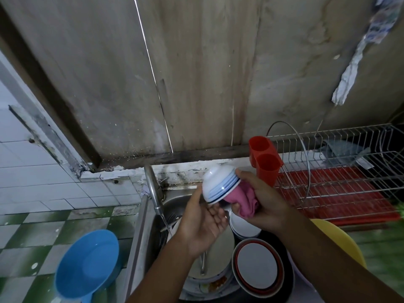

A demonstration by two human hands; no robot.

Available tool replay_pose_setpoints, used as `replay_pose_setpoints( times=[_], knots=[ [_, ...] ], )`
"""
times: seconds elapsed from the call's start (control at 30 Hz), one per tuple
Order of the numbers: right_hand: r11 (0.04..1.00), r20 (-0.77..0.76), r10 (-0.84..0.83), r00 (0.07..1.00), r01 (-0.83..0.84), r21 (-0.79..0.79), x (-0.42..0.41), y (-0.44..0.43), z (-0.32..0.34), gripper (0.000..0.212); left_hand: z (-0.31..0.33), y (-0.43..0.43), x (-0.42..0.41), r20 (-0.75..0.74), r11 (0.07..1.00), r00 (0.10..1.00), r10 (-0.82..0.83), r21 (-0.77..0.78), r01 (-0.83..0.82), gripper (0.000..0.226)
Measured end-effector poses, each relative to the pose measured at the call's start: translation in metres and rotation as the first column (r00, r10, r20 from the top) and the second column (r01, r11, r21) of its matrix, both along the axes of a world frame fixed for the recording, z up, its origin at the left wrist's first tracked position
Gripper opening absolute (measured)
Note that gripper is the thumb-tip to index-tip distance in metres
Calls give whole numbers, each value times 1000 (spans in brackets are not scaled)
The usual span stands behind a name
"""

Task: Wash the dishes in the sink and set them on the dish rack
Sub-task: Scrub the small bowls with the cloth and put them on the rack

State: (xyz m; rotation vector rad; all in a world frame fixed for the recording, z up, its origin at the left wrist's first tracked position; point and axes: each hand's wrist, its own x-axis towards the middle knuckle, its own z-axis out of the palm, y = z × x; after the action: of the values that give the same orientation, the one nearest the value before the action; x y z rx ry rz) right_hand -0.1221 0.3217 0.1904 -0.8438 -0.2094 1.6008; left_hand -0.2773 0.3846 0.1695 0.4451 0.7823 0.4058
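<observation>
A white bowl with blue stripes (219, 184) is held tilted above the sink (172, 202), its base pointing up and left. My left hand (201, 219) cups it from below, palm up, thumb against its side and fingers under its rim. My right hand (262, 202) grips a pink cloth (242, 201) pushed into the bowl's mouth, thumb lying on the bowl's outer wall. The wire dish rack (341, 169) over a red tray stands to the right and holds no dishes that I can see.
Water runs from the steel faucet (154, 191) into the sink. Below lie stacked white plates (244, 226), a red-rimmed bowl (259, 267) and a large plate with food scraps (216, 281). A red utensil holder (264, 160) hangs on the rack. Blue basin (87, 265) left, yellow basin (341, 239) right.
</observation>
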Motion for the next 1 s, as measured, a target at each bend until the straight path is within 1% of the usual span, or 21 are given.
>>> replay_pose_setpoints(
  times=[0.1,0.2,0.27,0.33,0.4,0.43,0.47,0.5,0.53,0.57,0.63,0.67,0.7,0.73,0.77,0.8,0.83,0.87,0.9,0.97,1.0],
  knots=[
    [998,108,54,993,-51,-29,5,-10,-3,45,14,18,2,91,987,984,150,35,-154,43],
    [993,255,74,964,-48,-109,6,-22,0,43,38,33,3,160,974,967,197,77,-211,41],
    [991,396,46,917,9,-136,4,-27,9,42,51,40,4,193,959,952,239,107,-263,34],
    [987,503,-50,863,121,-110,3,-28,20,32,58,44,6,200,938,938,284,148,-315,27],
    [965,624,-178,761,260,-43,0,-23,35,27,63,40,11,175,925,937,301,186,-332,25],
    [952,720,-219,658,307,9,-5,-17,41,25,63,36,16,151,923,943,297,206,-324,27],
    [939,834,-248,493,335,81,-12,-9,44,21,60,33,20,126,918,945,302,228,-323,30],
    [927,913,-281,295,330,179,-21,-2,43,21,56,30,26,104,912,945,310,250,-326,33],
    [913,940,-322,113,300,276,-31,3,38,28,53,27,31,79,904,943,323,271,-332,36],
    [906,935,-355,-15,242,348,-45,7,31,40,52,25,32,48,897,940,338,287,-337,37],
    [911,905,-377,-196,99,401,-67,9,17,57,52,24,32,23,901,942,336,285,-328,37],
    [904,878,-395,-273,57,424,-69,10,14,60,54,24,31,48,905,943,329,268,-329,37],
    [886,852,-422,-311,58,460,-64,13,12,59,55,23,29,76,907,939,336,243,-344,39],
    [861,838,-445,-316,104,497,-56,16,12,55,57,22,29,85,904,931,355,223,-365,38],
    [836,846,-458,-272,192,514,-49,20,15,51,58,22,29,91,894,921,379,220,-390,35],
    [819,867,-457,-196,287,497,-46,24,18,49,59,22,29,96,884,913,397,228,-408,33],
    [819,885,-446,-134,337,464,-49,25,20,50,59,22,29,102,878,909,404,237,-417,35],
    [829,892,-440,-106,332,449,-58,26,20,52,61,23,29,85,872,907,412,251,-420,38],
    [842,892,-441,-105,296,451,-68,24,18,54,64,23,28,68,872,908,414,256,-417,41],
    [831,865,-495,-81,247,499,-75,25,16,55,67,24,27,46,875,909,414,257,-411,38],
    [823,864,-503,-35,286,491,-70,30,15,52,69,24,26,55,871,909,414,268,-412,34]
  ],
)
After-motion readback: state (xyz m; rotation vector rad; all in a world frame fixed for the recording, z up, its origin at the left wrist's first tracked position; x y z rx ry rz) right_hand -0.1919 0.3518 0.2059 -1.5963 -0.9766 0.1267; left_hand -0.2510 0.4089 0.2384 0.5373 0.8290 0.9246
